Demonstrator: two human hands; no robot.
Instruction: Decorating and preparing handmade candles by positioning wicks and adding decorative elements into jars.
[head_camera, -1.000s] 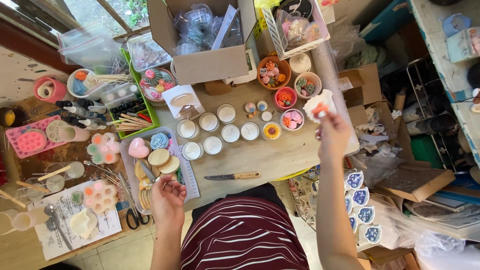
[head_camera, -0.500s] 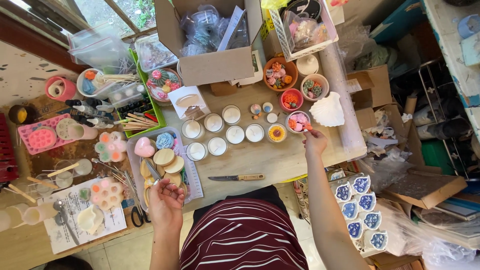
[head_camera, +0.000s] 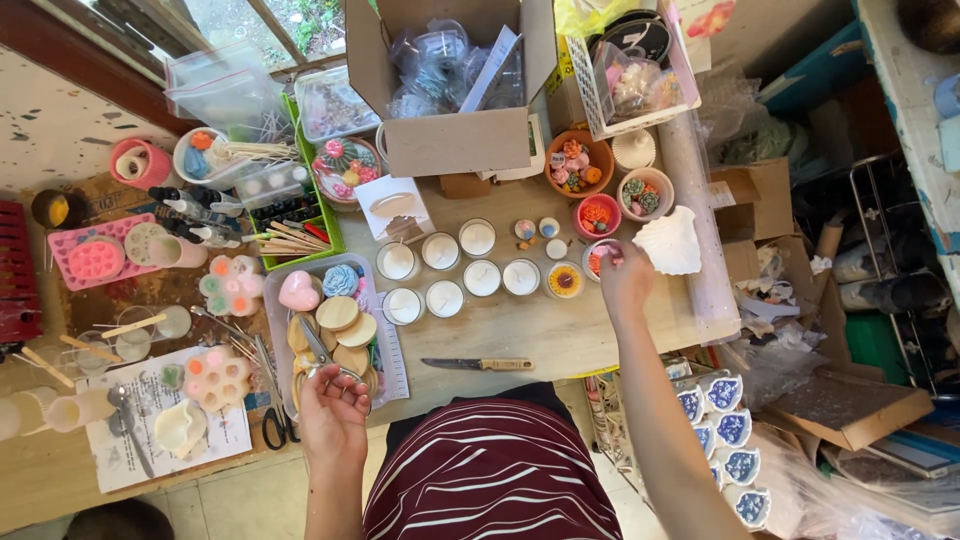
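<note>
My left hand (head_camera: 333, 418) is at the table's near edge, shut on the handles of a metal scissor-like tool (head_camera: 318, 350). Its tips lie over a grey tray (head_camera: 277, 345) of round tan discs (head_camera: 338, 313), a pink heart (head_camera: 298, 291) and a blue rose shape (head_camera: 340, 280). My right hand (head_camera: 626, 280) reaches forward, fingertips down in a small bowl (head_camera: 596, 262) of orange and pink bits. The back of the hand hides what the fingers do. A white shell-shaped piece (head_camera: 670, 243) lies on the table just right of that hand.
Several white candles in glass jars (head_camera: 441, 251) stand in two rows mid-table, a knife (head_camera: 480, 364) in front of them. Behind are a cardboard box (head_camera: 450, 140), bowls of small decorations (head_camera: 575, 165) and a white basket (head_camera: 640, 120). Moulds, sticks and black scissors (head_camera: 275, 425) crowd the left.
My right hand held the white shell-shaped piece up, put it down on the table and moved left to the small bowl. My left hand has stayed at the tray.
</note>
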